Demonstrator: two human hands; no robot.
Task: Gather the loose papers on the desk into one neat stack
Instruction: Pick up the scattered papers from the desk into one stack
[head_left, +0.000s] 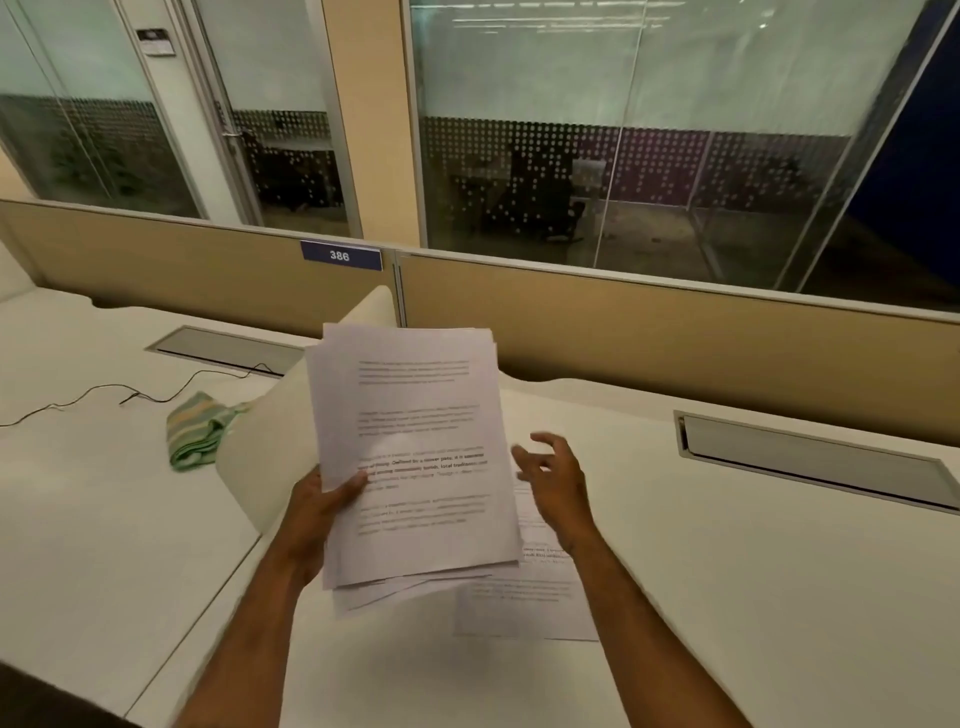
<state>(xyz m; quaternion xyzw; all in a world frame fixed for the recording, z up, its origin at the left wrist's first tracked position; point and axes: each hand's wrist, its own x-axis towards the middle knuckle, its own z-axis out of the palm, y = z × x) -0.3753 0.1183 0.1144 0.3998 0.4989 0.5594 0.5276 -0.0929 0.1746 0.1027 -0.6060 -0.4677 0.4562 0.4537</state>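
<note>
My left hand grips a bundle of printed white papers by its left edge and holds it tilted up above the desk. The sheets in the bundle are unevenly aligned, with corners sticking out at the top and bottom. My right hand hovers just right of the bundle, fingers spread, holding nothing. One printed sheet lies flat on the white desk under my right forearm, partly hidden by the bundle.
A folded green striped cloth lies to the left beside a low cream divider. A black cable runs across the left desk. Metal cable hatches sit at the back. A tan partition borders the far edge.
</note>
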